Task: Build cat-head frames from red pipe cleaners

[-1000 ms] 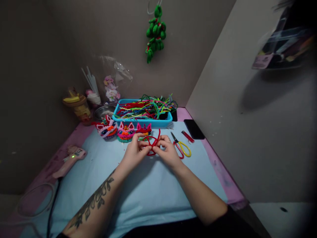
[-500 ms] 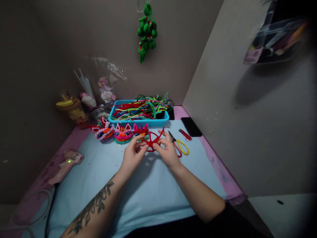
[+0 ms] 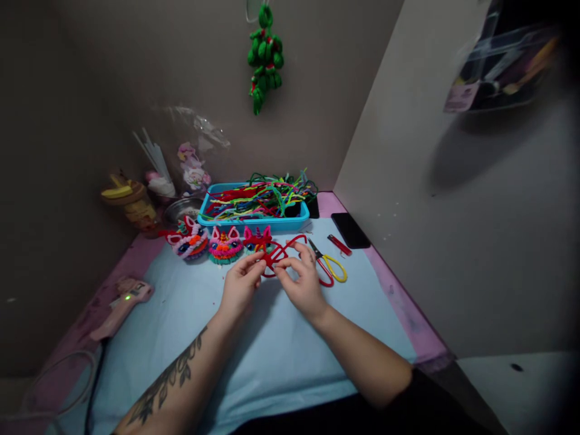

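A red pipe-cleaner wheel, with spokes meeting at a centre and one loose end stretching to the upper right, is held above the table. My left hand pinches its left side between thumb and fingers. On its right side, my right hand has thumb and forefinger closed at the spokes, the other fingers raised near the loose end. Just behind stand three colourful horned animal heads of pipe cleaner: one on the left, one in the middle and a red one, partly covered by the wheel.
Behind the heads sits a blue tray of many-coloured pipe cleaners. Scissors, a red cutter and a black phone lie at right. A pink glue gun with a cord lies left. Walls rise behind and at right.
The wheel has tilted and shifted slightly left. My right thumb and forefinger have moved off its centre toward the lower right, and its loose end now points further right.
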`<action>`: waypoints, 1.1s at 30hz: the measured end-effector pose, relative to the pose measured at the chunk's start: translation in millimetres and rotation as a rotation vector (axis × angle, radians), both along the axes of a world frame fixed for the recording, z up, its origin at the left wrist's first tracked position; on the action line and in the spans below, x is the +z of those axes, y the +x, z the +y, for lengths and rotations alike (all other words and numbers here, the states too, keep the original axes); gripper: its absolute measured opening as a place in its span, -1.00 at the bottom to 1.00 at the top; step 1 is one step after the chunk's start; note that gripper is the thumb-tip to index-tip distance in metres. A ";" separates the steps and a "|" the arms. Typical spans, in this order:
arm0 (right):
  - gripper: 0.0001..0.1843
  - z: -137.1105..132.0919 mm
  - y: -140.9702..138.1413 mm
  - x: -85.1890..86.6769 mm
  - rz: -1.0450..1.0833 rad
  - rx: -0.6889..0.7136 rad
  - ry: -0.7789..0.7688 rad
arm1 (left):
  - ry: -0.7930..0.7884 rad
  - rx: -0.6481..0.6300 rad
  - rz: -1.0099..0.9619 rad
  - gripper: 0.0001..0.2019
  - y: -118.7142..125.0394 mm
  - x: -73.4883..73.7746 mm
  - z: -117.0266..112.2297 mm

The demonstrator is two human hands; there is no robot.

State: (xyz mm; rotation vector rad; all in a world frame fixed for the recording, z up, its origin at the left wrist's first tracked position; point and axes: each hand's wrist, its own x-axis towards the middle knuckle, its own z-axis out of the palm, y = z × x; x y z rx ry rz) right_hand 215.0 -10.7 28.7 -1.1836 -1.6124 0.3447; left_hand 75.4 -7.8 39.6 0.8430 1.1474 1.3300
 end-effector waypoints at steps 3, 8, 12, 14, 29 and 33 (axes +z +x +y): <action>-0.95 -0.5 -2.4 -1.2 -0.078 0.004 0.051 | -0.006 -0.011 -0.056 -0.55 0.1 0.1 -0.6; -0.90 0.1 -3.2 -1.6 -0.123 -0.006 0.057 | 0.012 -0.116 -0.042 -0.43 -0.3 4.8 -2.5; -0.91 0.6 -1.8 -3.2 -0.164 0.010 0.073 | 0.025 -0.101 -0.016 -0.33 -0.2 9.8 -2.9; -0.92 0.4 -1.7 -3.5 -0.178 0.006 0.077 | 0.017 -0.063 -0.028 -0.31 0.2 10.7 -2.9; -0.83 0.0 -2.0 -3.2 0.108 0.002 0.001 | 0.005 0.081 -0.231 -0.37 -1.9 9.2 2.3; -0.74 12.3 -2.7 -10.6 0.553 0.233 -0.433 | -0.020 0.070 -0.298 -0.38 -2.8 8.4 3.7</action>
